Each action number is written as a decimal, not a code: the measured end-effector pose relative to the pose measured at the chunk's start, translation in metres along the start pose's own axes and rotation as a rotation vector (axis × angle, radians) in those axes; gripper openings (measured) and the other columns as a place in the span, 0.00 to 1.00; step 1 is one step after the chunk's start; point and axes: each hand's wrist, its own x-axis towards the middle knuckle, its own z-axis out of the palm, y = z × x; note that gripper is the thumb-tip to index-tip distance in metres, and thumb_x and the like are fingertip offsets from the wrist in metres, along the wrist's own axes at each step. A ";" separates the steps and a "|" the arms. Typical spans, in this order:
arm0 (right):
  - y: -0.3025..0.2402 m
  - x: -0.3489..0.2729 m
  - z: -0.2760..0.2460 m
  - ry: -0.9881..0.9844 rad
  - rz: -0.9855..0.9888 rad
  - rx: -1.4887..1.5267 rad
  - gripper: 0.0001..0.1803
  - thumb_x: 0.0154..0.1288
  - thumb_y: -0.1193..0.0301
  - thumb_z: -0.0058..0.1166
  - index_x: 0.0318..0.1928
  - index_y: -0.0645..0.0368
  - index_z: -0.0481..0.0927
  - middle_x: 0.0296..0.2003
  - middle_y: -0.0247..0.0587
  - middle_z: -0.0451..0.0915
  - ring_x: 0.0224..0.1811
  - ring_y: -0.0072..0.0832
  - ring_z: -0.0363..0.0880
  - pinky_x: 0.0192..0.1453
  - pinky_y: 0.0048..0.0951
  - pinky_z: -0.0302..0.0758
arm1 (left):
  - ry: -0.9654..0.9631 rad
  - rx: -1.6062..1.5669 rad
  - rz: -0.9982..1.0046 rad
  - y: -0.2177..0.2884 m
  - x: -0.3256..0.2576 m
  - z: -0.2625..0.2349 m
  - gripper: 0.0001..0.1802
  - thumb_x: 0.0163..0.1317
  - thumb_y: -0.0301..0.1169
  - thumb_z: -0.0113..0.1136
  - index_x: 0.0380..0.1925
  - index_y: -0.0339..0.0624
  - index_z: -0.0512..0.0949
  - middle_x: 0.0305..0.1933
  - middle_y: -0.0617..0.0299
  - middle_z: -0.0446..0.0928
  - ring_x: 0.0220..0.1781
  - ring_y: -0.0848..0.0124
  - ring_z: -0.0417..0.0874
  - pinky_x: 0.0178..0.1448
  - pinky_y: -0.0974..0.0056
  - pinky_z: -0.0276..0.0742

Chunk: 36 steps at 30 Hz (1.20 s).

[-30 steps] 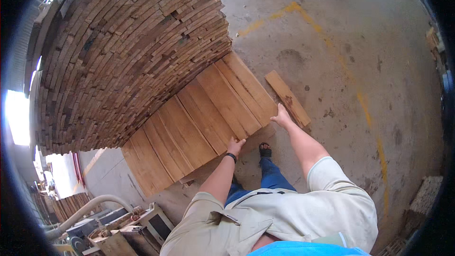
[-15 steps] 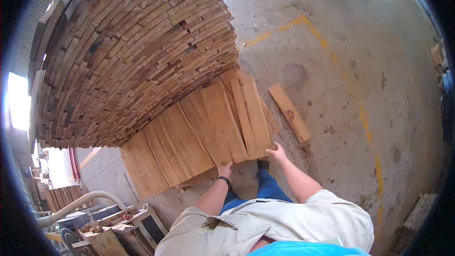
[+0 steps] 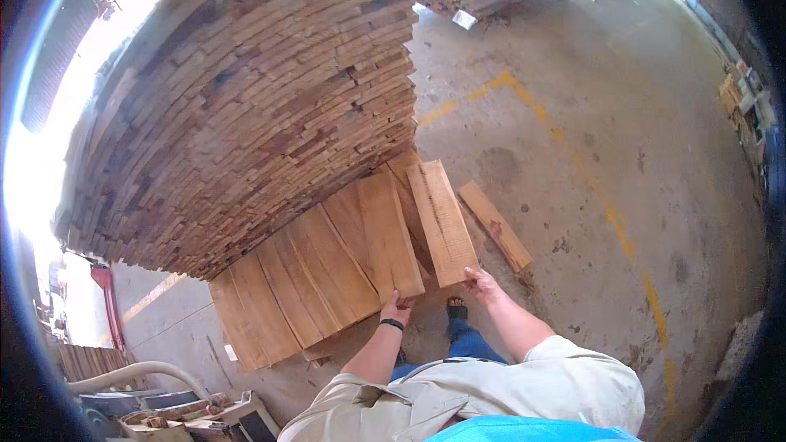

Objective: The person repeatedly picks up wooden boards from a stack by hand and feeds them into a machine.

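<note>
My right hand [image 3: 483, 285] grips the near right corner of a wooden board [image 3: 442, 225], the rightmost in a row of wide brown boards. My left hand [image 3: 397, 308], with a dark band at the wrist, is closed on the near end of the neighbouring board [image 3: 388, 229]. A gap separates these two boards, and darker wood shows beneath it. More boards [image 3: 315, 262] lie side by side to the left, like a low table top. The undersides of the held boards and some fingertips are hidden.
A tall stack of timber [image 3: 270, 98] rises right behind the boards. One loose plank [image 3: 495, 227] lies on the concrete floor to the right, inside a yellow floor line [image 3: 618, 225]. At the lower left stands a machine with a pale hose [image 3: 151, 367]. My sandalled foot [image 3: 457, 308] is close to the boards.
The rightmost board has shifted right and its gap from the neighbouring board has widened. Both hands stay at the board ends. The view has tilted up, showing more of the far floor.
</note>
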 end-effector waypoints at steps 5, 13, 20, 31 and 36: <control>0.031 -0.043 -0.017 -0.087 -0.056 -0.177 0.12 0.60 0.68 0.59 0.45 0.50 0.77 0.36 0.31 0.80 0.37 0.24 0.78 0.38 0.30 0.75 | -0.294 0.119 0.080 0.087 -0.045 -0.022 0.05 0.60 0.30 0.61 0.35 0.46 0.76 0.35 0.60 0.80 0.44 0.62 0.80 0.44 0.52 0.82; 0.151 -0.165 -0.027 -0.008 -0.010 -0.124 0.15 0.57 0.68 0.60 0.46 0.50 0.77 0.36 0.33 0.80 0.37 0.27 0.76 0.40 0.32 0.73 | -0.429 0.257 -0.081 0.187 -0.155 -0.131 0.17 0.62 0.27 0.53 0.52 0.41 0.68 0.51 0.52 0.75 0.51 0.56 0.79 0.53 0.49 0.81; 0.190 -0.224 -0.008 -0.039 -0.188 -0.239 0.18 0.58 0.69 0.59 0.48 0.59 0.74 0.39 0.40 0.79 0.41 0.34 0.78 0.41 0.36 0.75 | -0.391 0.187 -0.045 0.176 -0.268 -0.214 0.20 0.59 0.27 0.55 0.52 0.39 0.69 0.51 0.52 0.77 0.50 0.58 0.81 0.49 0.52 0.84; 0.202 -0.286 0.011 -0.129 -0.355 -0.480 0.23 0.56 0.71 0.60 0.51 0.60 0.67 0.41 0.38 0.76 0.35 0.27 0.77 0.33 0.28 0.77 | -0.296 -0.153 0.214 0.085 -0.377 -0.399 0.19 0.59 0.28 0.56 0.51 0.40 0.70 0.48 0.56 0.78 0.49 0.62 0.81 0.49 0.53 0.83; 0.228 -0.321 0.003 -0.310 -0.222 -0.491 0.27 0.56 0.73 0.59 0.56 0.59 0.66 0.45 0.38 0.75 0.43 0.29 0.76 0.44 0.29 0.76 | -0.281 -0.362 0.404 0.050 -0.444 -0.483 0.19 0.59 0.29 0.57 0.50 0.40 0.70 0.45 0.58 0.78 0.46 0.63 0.81 0.51 0.55 0.81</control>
